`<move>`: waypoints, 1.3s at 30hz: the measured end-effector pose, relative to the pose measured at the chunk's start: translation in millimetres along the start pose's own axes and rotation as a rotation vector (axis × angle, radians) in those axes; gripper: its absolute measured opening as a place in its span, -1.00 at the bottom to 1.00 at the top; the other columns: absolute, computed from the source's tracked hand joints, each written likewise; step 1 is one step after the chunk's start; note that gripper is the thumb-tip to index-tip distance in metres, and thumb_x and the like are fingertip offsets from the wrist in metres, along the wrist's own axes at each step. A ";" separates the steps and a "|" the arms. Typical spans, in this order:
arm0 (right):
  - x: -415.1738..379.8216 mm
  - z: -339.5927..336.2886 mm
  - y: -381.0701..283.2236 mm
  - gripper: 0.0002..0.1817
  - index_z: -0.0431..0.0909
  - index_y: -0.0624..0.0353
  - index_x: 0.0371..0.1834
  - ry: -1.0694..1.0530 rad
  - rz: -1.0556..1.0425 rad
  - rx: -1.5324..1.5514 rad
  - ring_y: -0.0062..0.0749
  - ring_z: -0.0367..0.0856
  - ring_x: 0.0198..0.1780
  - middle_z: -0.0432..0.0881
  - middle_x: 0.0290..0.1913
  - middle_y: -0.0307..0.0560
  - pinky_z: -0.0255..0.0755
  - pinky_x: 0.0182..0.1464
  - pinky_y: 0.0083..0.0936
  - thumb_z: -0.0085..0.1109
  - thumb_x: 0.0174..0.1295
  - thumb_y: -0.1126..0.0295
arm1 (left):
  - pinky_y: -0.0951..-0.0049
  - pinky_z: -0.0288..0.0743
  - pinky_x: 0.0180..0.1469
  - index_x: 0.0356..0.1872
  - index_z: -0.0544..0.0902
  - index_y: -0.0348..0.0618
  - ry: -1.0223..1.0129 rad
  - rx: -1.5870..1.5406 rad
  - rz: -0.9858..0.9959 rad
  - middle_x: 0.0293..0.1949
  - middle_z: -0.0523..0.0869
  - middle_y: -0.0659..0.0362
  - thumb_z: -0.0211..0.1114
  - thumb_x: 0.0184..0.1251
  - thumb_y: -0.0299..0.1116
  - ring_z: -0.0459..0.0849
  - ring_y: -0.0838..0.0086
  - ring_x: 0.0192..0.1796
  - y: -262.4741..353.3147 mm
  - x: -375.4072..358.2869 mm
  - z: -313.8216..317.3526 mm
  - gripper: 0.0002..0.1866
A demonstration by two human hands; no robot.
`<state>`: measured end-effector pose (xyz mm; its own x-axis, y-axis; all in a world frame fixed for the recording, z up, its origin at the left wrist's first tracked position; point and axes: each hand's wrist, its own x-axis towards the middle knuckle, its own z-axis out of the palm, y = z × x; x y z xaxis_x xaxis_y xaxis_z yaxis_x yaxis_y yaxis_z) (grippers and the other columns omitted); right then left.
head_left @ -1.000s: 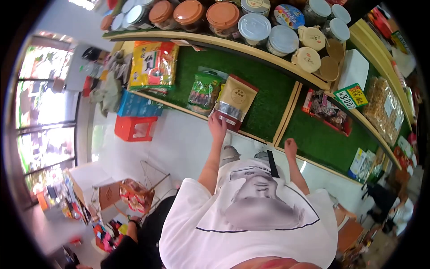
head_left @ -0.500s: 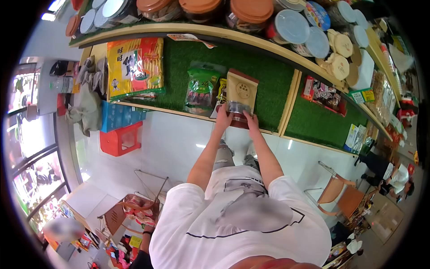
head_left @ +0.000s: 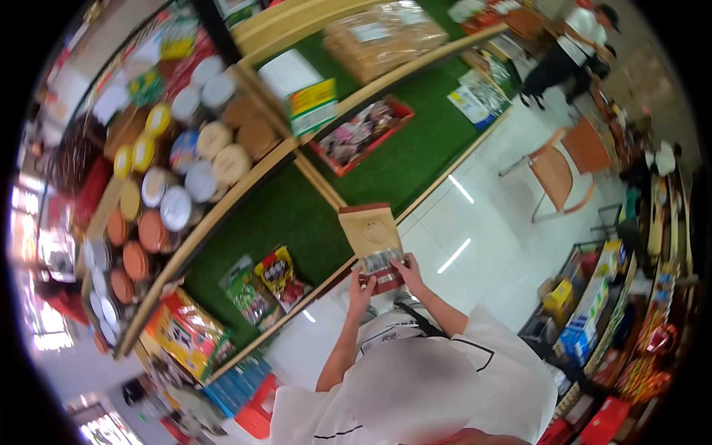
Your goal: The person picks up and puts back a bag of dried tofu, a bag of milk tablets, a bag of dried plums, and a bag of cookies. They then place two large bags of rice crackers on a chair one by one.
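A brown kraft-paper pouch [head_left: 370,230] with a clear window and dark red ends is held in front of my body, near the front edge of the green-lined shelf [head_left: 297,208]. My left hand [head_left: 361,288] grips its lower left side, and my right hand [head_left: 406,273] its lower right. To the left on the shelf lie a yellow-and-black packet [head_left: 278,273] and a green packet [head_left: 248,293]. Farther left is a large yellow-and-red snack bag [head_left: 184,334]. Past a wooden divider [head_left: 319,178], a red box [head_left: 362,135] contains small wrapped pieces.
Lidded jars [head_left: 154,230] crowd the upper shelf at left. A large clear-wrapped package [head_left: 382,41] lies on the upper shelf. To the right stand a brown chair [head_left: 560,170] and racks of goods [head_left: 586,311]. Another person [head_left: 575,48] is at the far upper right.
My view and body have turned to the right. The pouch has moved right along the shelf, away from the packets and over by the divider, still in both hands.
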<state>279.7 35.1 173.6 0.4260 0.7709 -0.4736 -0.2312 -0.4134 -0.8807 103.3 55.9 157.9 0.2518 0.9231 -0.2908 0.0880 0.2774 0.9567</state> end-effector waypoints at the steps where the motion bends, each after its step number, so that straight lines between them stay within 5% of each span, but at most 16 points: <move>1: -2.3 -24.7 -3.8 -0.65 0.38 0.18 -0.24 0.040 0.002 0.081 -0.58 0.42 -0.34 0.48 -0.39 -0.20 0.35 -0.31 -0.59 0.33 0.10 0.23 | 0.46 0.47 -0.17 0.20 0.32 -0.19 -0.065 0.029 -0.009 -0.29 0.58 0.14 0.30 0.25 -0.31 0.56 0.47 -0.22 8.4 -0.6 20.6 -0.46; 6: -3.2 -152.5 -6.9 -0.68 0.36 0.16 -0.29 0.263 -0.095 0.339 -0.62 0.44 -0.34 0.50 -0.39 -0.24 0.38 -0.27 -0.60 0.35 0.10 0.30 | 0.46 0.44 -0.09 0.18 0.35 -0.18 -0.330 0.091 -0.010 -0.27 0.56 0.16 0.30 0.25 -0.33 0.52 0.49 -0.17 40.2 4.2 141.6 -0.50; 12: -14.8 -305.3 -15.1 -0.61 0.39 0.24 -0.12 0.488 -0.211 0.322 -0.49 0.53 -0.18 0.58 -0.24 -0.12 0.44 -0.11 -0.53 0.33 0.11 0.29 | 0.45 0.40 0.05 0.20 0.32 -0.17 -0.718 0.185 -0.010 -0.15 0.49 0.17 0.28 0.27 -0.31 0.46 0.50 -0.05 53.3 22.0 291.0 -0.48; 18: -38.5 -381.5 -20.6 -0.53 0.50 0.30 0.02 0.538 -0.120 0.497 -0.50 0.59 -0.18 0.63 -0.14 -0.09 0.47 -0.11 -0.54 0.35 0.11 0.26 | 0.37 0.31 0.14 0.20 0.30 -0.20 -1.047 0.209 -0.177 -0.10 0.40 0.22 0.26 0.29 -0.30 0.39 0.48 0.01 91.1 29.2 384.0 -0.48; 19: -39.8 -387.5 -20.1 -0.52 0.49 0.30 0.03 0.544 -0.119 0.515 -0.48 0.59 -0.18 0.63 -0.13 -0.09 0.48 -0.10 -0.53 0.34 0.11 0.25 | 0.36 0.30 0.18 0.19 0.32 -0.18 -1.100 0.237 -0.042 -0.04 0.42 0.21 0.25 0.28 -0.35 0.39 0.45 0.08 89.2 36.1 394.0 -0.51; 22: -37.8 -397.3 -19.9 -0.51 0.47 0.26 0.06 0.550 -0.100 0.523 -0.44 0.59 -0.14 0.62 -0.12 -0.10 0.48 -0.07 -0.49 0.34 0.11 0.25 | 0.33 0.27 0.26 0.20 0.30 -0.16 -1.183 0.172 -0.087 0.08 0.43 0.15 0.21 0.29 -0.43 0.35 0.44 0.21 88.4 54.5 412.3 -0.53; 31: 35.8 -415.5 -64.3 -0.54 0.48 0.22 0.03 0.467 -0.129 0.306 -0.47 0.58 -0.13 0.62 -0.14 -0.13 0.46 -0.07 -0.50 0.37 0.07 0.32 | 0.38 0.33 0.20 0.00 0.35 -0.17 -1.010 -0.066 -0.336 0.03 0.50 0.13 0.18 0.19 -0.57 0.46 0.45 0.11 74.1 136.4 438.4 -0.65; 34: 77.4 -416.0 -88.1 -0.55 0.48 0.24 0.01 0.404 -0.119 0.242 -0.49 0.58 -0.15 0.63 -0.16 -0.12 0.46 -0.09 -0.53 0.37 0.07 0.32 | 0.40 0.40 0.13 -0.05 0.36 -0.15 -0.892 -0.137 -0.557 0.01 0.51 0.12 0.20 0.18 -0.55 0.50 0.45 0.07 81.2 183.9 451.4 -0.67; 39: 161.1 -428.2 -142.9 -0.60 0.50 0.28 -0.04 0.365 -0.131 0.086 -0.54 0.57 -0.19 0.63 -0.22 -0.15 0.46 -0.15 -0.56 0.33 0.11 0.33 | 0.42 0.42 0.12 0.14 0.32 -0.16 -0.799 -0.279 -0.363 0.07 0.50 0.12 0.22 0.20 -0.47 0.50 0.42 0.09 124.6 252.3 488.5 -0.53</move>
<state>756.0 10.8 222.3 0.7360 0.5852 -0.3405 -0.2201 -0.2688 -0.9377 648.6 193.2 198.2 0.8544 0.3370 -0.3956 0.0825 0.6637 0.7434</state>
